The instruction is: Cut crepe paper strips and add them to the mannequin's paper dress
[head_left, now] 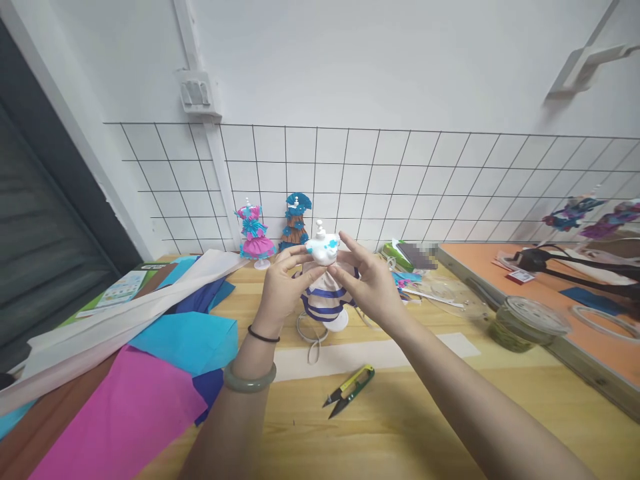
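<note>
A miniature dress form (323,249) stands upright at the middle of the table, its white bust spotted with light blue. It wears a pale skirt with dark blue stripes (324,300), and its round white base (336,320) shows below. My left hand (287,283) grips its waist from the left, thumb in front. From the right, my right hand (369,280) pinches the same waist, with its index finger raised beside the bust. Both thumbs nearly meet at the top of the skirt. The fingers behind are partly hidden.
Yellow-handled thread snips (350,390) lie in front, near a white strip (390,357) and a looped cord (313,350). Coloured paper sheets (120,413) cover the left. Two dressed forms (255,233) stand behind. At right sits a lidded plastic tub (527,323).
</note>
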The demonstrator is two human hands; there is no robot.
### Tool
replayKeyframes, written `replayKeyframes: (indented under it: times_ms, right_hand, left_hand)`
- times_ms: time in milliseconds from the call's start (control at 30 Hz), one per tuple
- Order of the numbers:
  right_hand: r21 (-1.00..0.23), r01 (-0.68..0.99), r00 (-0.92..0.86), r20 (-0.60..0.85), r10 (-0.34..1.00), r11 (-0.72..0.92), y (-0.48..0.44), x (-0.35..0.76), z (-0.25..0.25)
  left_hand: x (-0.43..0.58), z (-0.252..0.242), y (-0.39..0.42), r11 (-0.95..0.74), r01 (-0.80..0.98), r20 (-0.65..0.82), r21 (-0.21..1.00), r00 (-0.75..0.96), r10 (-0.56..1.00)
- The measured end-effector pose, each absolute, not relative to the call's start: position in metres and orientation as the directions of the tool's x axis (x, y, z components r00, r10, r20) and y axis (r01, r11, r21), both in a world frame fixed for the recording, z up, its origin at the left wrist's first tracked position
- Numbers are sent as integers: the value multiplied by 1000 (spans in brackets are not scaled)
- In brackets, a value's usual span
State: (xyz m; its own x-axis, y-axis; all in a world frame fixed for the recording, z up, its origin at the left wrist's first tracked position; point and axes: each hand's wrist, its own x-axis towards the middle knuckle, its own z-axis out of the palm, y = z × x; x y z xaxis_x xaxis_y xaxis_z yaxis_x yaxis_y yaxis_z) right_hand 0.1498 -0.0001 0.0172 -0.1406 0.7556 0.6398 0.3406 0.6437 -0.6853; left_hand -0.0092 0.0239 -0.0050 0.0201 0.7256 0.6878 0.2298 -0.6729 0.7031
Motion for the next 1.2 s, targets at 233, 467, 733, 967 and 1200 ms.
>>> replayKeyframes:
  times_ms: [233,467,733,967,1200]
  right_hand:
    - [-715,310,-128,622,773,627,2,150,16]
    - [-734,349,-49,607,793,583,2,150,18]
    - [-747,302,57,635,771,593,9,147,9]
    - [-782,269,102,604,790,563,11,148,6]
    - [-894,-27,10,448,894,448,13,159,9]
  left_hand:
    - [-11,-6,24,-687,207,696,697,39,717]
    - [-12,-7,25,-722,309,712,620,167,682]
    - [8,1,11,-719,578,749,385,260,610]
    - [17,-2,10,-671,400,676,624,155,720]
    - [1,4,13,-554,258,550,791,97,830]
